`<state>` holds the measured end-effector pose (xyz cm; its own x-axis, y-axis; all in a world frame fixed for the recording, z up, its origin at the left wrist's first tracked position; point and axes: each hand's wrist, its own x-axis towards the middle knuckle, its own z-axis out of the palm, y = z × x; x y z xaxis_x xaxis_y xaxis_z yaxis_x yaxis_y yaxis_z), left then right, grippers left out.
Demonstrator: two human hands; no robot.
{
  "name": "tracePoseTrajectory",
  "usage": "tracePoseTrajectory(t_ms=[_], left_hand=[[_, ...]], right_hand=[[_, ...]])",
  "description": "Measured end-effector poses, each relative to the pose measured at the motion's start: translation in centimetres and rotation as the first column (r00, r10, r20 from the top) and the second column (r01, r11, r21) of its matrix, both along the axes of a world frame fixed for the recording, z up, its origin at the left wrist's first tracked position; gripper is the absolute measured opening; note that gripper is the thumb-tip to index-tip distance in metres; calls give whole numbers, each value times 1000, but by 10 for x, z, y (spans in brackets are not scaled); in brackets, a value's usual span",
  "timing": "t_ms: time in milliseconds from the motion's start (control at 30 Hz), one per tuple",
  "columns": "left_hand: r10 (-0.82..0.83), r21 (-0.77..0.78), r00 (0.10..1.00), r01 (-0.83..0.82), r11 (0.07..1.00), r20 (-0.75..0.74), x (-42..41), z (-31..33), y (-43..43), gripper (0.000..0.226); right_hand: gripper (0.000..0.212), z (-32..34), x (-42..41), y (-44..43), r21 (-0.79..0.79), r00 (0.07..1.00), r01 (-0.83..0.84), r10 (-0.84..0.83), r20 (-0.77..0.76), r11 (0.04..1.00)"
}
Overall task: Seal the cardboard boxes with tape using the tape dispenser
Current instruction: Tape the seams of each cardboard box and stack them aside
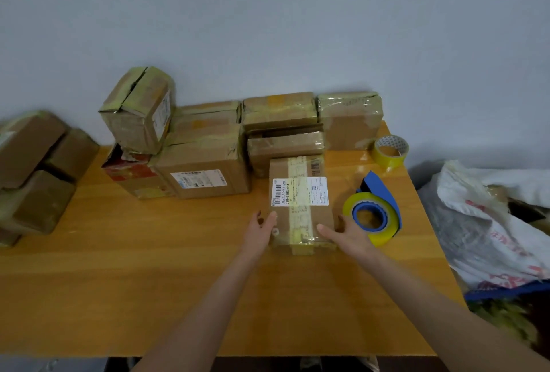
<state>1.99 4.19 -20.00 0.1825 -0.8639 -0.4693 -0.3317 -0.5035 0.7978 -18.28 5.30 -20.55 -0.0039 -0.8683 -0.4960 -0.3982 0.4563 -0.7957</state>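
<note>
Taped box (300, 208) between both hands, seemingly touching.

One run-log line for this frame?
left hand: on box side | right hand: on box | tape dispenser: on table, untouched

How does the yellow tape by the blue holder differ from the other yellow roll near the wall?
The tape dispenser roll is larger, mounted on a blue holder and standing on edge beside the right hand. The spare roll is smaller, bare, with a cardboard core, at the table's far corner. Both are yellowish packing tape.
</note>
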Motion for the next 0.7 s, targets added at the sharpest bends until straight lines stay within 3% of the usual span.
tracePoseTrajectory(t_ms=[67,200,500,700], left_hand=[[-43,44,997,46,998,-63,-5,7,3,57],[-67,-14,993,66,998,-100,-7,11,16,37],[5,-160,988,-30,987,-152,19,46,69,47],[182,-261,965,-227,938,-188,51,74,115,41]], right_hand=[[69,-3,6,5,31,1000,23,-23,-11,999],[60,5,9,16,47,993,101,-104,64,994],[47,27,16,58,99,918,146,-172,357,984],[45,55,58,94,-27,882,155,-126,454,988]])
